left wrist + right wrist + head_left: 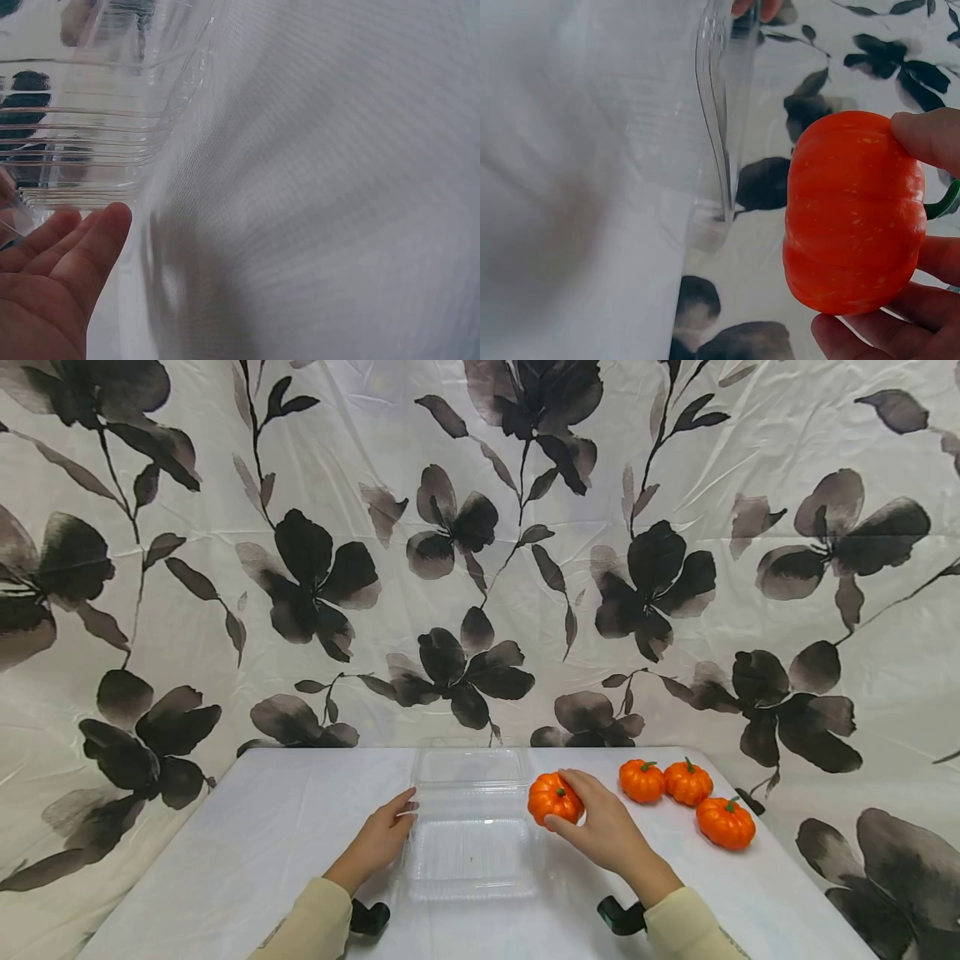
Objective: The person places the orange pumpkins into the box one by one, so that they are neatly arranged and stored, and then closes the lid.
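Observation:
A small orange pumpkin (pixel 553 799) with a green stem is gripped by my right hand (pixel 606 827), just right of the clear plastic container (pixel 472 857). In the right wrist view the thumb and fingers hold the pumpkin (pixel 855 217) from opposite sides. The container lies unfolded, its lid (pixel 471 767) tilted back behind the base. My left hand (pixel 381 837) is at the container's left side with fingers extended. In the left wrist view those fingertips (pixel 116 215) are right at the ribbed plastic wall (pixel 82 139).
On the right of the white table (pixel 285 802) sit more orange pumpkins: one (pixel 642 781) nearest the container, another (pixel 687 782) beside it, and a third (pixel 726 823) closer to the front. A floral cloth (pixel 555 610) hangs behind the table.

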Available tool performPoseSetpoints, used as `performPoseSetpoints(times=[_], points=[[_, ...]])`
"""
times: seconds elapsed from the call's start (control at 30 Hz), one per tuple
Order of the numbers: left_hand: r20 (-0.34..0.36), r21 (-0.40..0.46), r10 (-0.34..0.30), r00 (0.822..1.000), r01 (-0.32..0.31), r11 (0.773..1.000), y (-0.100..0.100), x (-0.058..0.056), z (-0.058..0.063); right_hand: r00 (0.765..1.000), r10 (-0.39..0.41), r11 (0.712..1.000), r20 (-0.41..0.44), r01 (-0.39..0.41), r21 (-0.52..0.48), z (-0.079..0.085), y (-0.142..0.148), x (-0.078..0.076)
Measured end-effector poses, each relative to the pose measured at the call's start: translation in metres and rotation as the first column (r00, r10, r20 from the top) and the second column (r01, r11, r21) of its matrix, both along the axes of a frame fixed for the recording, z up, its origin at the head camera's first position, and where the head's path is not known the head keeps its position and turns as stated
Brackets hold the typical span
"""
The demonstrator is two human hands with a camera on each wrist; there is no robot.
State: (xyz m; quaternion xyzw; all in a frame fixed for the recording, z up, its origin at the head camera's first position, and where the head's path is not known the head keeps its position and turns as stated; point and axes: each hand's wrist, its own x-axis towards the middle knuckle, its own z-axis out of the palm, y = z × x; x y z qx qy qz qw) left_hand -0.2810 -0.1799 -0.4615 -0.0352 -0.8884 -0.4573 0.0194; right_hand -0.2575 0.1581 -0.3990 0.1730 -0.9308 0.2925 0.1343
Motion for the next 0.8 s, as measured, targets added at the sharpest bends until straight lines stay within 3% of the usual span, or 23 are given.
performPoseSetpoints(times=[0.8], points=[[0.008,0.001,0.011,1.0,-0.011,1.0,0.002,-0.002,-0.005,0.99,0.122,0.993,0.073,-0.121,-0.009,-0.015,-0.04,0.005]])
